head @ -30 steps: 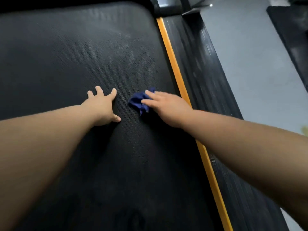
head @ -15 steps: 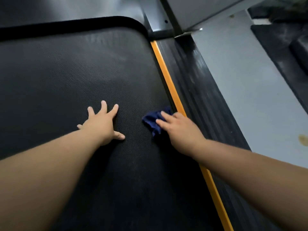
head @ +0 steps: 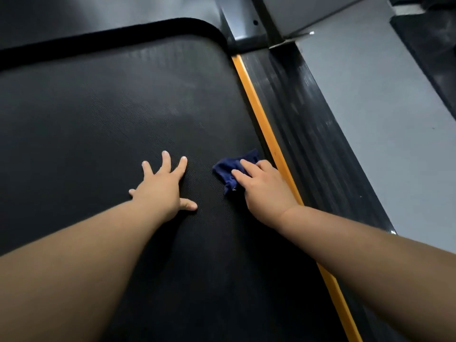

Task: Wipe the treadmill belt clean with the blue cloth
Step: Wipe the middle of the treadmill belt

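Note:
The black textured treadmill belt (head: 103, 124) fills most of the view. A small crumpled blue cloth (head: 228, 170) lies on the belt close to its right edge. My right hand (head: 264, 186) presses down on the cloth with straight fingers, covering its near part. My left hand (head: 162, 186) rests flat on the bare belt to the left of the cloth, fingers spread, holding nothing.
An orange strip (head: 265, 127) runs along the belt's right edge, with a ribbed black side rail (head: 311, 124) beyond it. Grey floor (head: 385, 119) lies to the right. The treadmill's front cover (head: 103, 11) and a grey upright base (head: 246, 23) stand at the far end.
The view has tilted up, showing more of the treadmill's front end. My right hand with the cloth has slid right toward the orange strip. My left hand stays flat on the belt.

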Tool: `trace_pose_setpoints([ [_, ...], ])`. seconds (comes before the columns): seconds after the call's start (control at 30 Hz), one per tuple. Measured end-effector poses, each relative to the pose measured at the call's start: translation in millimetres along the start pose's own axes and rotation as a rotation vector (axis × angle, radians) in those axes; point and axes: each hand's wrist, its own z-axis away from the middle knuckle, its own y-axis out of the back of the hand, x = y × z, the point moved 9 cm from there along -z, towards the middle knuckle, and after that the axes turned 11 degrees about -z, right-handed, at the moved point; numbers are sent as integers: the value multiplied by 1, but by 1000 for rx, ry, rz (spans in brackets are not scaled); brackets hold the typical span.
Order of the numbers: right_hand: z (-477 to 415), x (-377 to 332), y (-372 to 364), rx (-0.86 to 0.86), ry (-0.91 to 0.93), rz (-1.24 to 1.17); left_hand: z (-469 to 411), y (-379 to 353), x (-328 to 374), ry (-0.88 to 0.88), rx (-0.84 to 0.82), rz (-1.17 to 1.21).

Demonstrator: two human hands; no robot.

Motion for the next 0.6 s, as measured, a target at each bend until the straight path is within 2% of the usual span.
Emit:
trace_pose_setpoints([
  [0.1, -43, -1, 17, 30, 29, 74, -1, 5, 1, -14, 11, -12],
  [0.2, -78, 21, 28, -8, -210, 98, 2, 5, 0, -14, -3, 6],
  [0.27, -78, 16, 28, -5, -251, 102, 3, 3, 0, -12, 6, -6],
  [0.47, -6, -23, 1, -53, 78, 49, 14, 24, -13, -95, -46, -15],
  [0.57, -24, -10, 7, -4, 123, 101, 19, 15, -35, 55, 9, 27],
  [0.6, -36, -4, 12, 22, 88, 127, 20, 9, -39, 97, 7, 29],
])
